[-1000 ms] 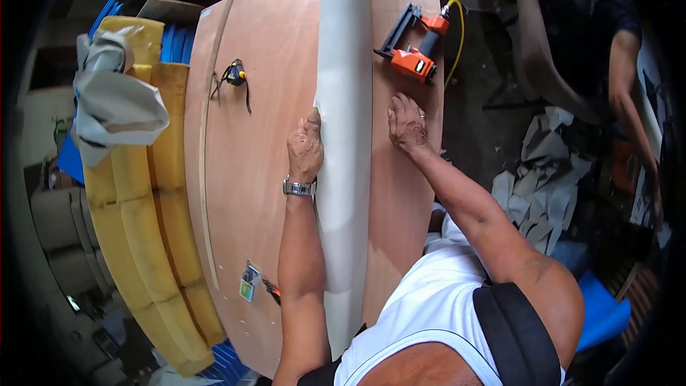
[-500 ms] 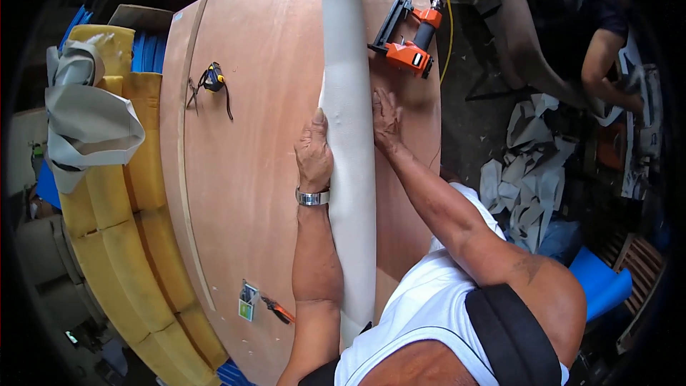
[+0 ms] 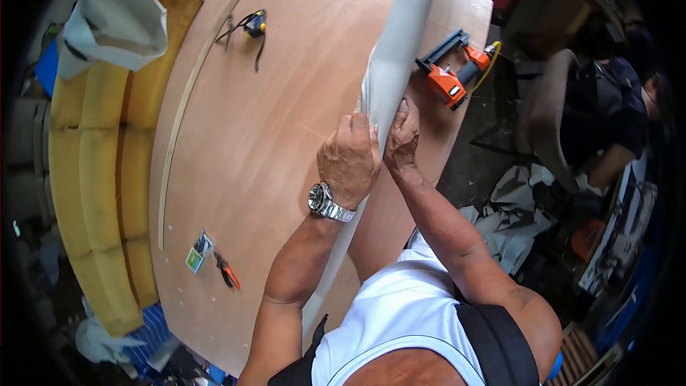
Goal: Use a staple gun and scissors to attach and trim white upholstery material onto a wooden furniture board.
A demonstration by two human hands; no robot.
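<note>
A long, narrow piece covered in light grey upholstery material (image 3: 400, 46) runs slantwise across the wooden tabletop (image 3: 286, 93). My left hand (image 3: 349, 161), with a metal watch at its wrist, is closed on the left edge of the covering, where the material is folded up. On the opposite side my right hand (image 3: 404, 132) is curled against the piece, gripping its right edge; some fingers are hidden by the material. Just beyond my right hand lies an orange and black staple gun (image 3: 454, 75) with a yellow air hose.
A tape measure (image 3: 254, 23) lies at the far left of the table. Orange-handled cutters (image 3: 227, 271) and a small packet (image 3: 199, 251) are near left. Yellow foam pads (image 3: 100, 186) stand left of the table. Grey scraps (image 3: 511, 207) and a seated person (image 3: 600, 114) are at right.
Both hands have gone from lying flat along the piece to gripping its edges. The piece now slants, its far end farther right in view. The whole view has turned and shifted.
</note>
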